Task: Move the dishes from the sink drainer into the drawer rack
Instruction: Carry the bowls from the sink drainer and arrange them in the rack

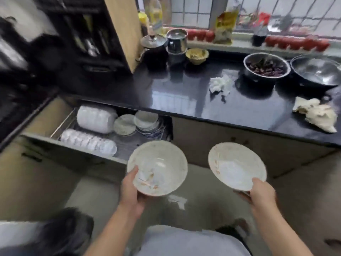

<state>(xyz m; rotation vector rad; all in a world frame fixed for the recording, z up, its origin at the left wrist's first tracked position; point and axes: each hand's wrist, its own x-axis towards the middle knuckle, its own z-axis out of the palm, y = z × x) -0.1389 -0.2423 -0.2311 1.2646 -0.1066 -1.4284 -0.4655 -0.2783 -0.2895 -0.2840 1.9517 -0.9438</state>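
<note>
Left hand (130, 189): gripping a bowl (157, 168) by its near rim.
Right hand (262, 191): clasping a second bowl (237, 166).
Rack (129, 143): lying ahead and left in the open drawer, left bowl hovering nearer.

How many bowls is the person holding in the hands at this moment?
2. One bowl is in the left hand, in front of the open drawer rack. The other bowl is in the right hand, further right.

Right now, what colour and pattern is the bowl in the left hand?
Off-white bowl with faint orange-brown markings inside, seen in the head view.
</note>
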